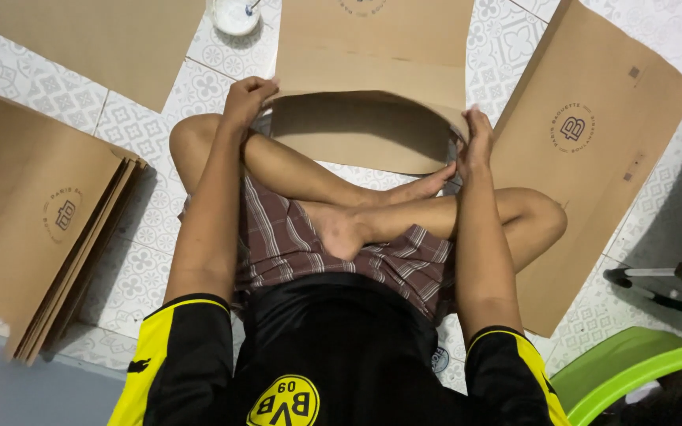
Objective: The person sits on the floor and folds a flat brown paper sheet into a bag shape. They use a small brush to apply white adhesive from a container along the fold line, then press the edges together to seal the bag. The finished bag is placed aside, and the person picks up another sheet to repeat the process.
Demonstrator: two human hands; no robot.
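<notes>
I sit cross-legged on a tiled floor with a brown paper bag (372,55) lying flat in front of my legs. Its near end is bent up and open, forming a curved mouth (361,130). My left hand (246,96) grips the left corner of that open end. My right hand (477,142) presses on the right corner. Both hands hold the paper edge apart.
A stack of flat brown bags (37,213) lies at my left. Another flat bag (593,150) lies at my right, and one more (96,39) at the far left. A white bowl (233,14) stands at the top. A green plastic stool (633,363) sits at lower right.
</notes>
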